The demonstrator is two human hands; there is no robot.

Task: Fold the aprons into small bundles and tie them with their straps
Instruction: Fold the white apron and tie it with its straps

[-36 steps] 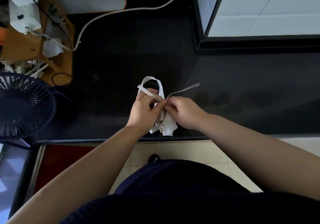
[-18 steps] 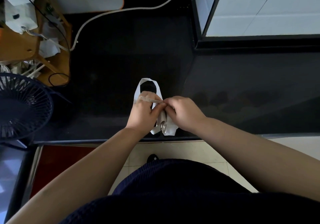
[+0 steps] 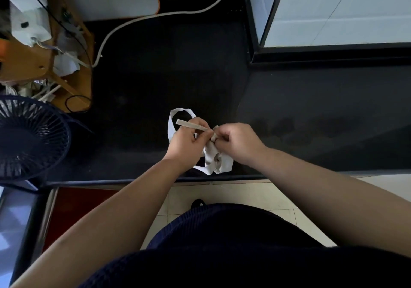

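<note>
A small rolled bundle of pale apron (image 3: 216, 162) rests near the front edge of the black counter (image 3: 155, 87). Its white neck loop (image 3: 180, 111) lies on the counter beyond my left hand. My left hand (image 3: 188, 142) pinches a flat strap (image 3: 192, 126) that sticks out up and to the left. My right hand (image 3: 239, 144) is closed on the other strap end right at the crossing above the bundle. Both hands touch over the top of the bundle, hiding the knot.
A dark fan (image 3: 29, 138) stands at the left edge. A wooden stool (image 3: 44, 63) with cables and white devices is at the back left. A white cable (image 3: 155, 16) runs across the counter's back. A white tiled wall (image 3: 344, 9) rises at the right.
The strap end that stretched out to the right a second ago has been drawn in under my right hand. The left strap end now pokes out up-left from my left hand.
</note>
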